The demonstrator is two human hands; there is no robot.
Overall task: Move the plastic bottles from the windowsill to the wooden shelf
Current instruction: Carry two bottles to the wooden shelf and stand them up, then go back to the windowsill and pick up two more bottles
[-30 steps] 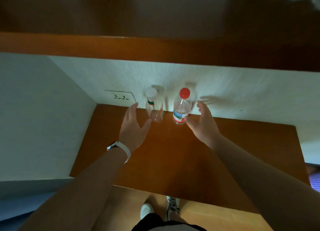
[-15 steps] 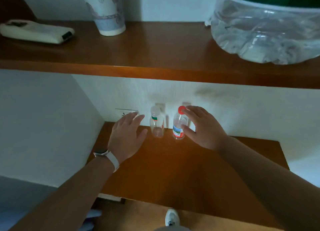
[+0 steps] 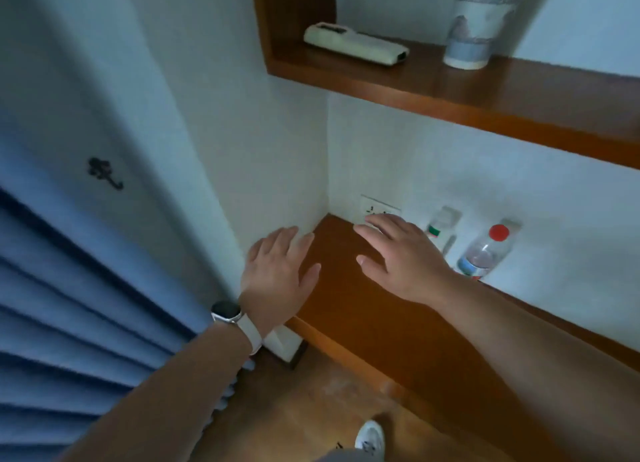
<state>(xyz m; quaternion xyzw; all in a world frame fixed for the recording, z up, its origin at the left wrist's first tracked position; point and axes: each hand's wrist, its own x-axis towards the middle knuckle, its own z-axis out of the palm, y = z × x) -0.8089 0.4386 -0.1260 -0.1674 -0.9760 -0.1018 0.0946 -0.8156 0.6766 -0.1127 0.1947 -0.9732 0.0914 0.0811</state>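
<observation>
Two clear plastic bottles stand upright against the white wall on the lower wooden shelf (image 3: 374, 316). The white-capped bottle (image 3: 440, 231) is on the left, the red-capped bottle (image 3: 485, 253) on the right. My right hand (image 3: 401, 257) hovers with its fingers spread, left of the bottles and partly covering their bases, holding nothing. My left hand (image 3: 277, 274), with a white watch at the wrist, is spread over the shelf's left end by the wall corner and is also empty.
An upper wooden shelf (image 3: 450, 90) carries a white remote (image 3: 356, 44) and a paper cup (image 3: 476, 25). A wall socket (image 3: 375, 207) sits in the corner behind my right hand. A blue curtain (image 3: 52, 305) hangs at left. My shoe (image 3: 370, 439) is on the wooden floor.
The view has swung left toward the curtain. Both hands have drawn away to the left of the bottles, which stay standing on the lower shelf.
</observation>
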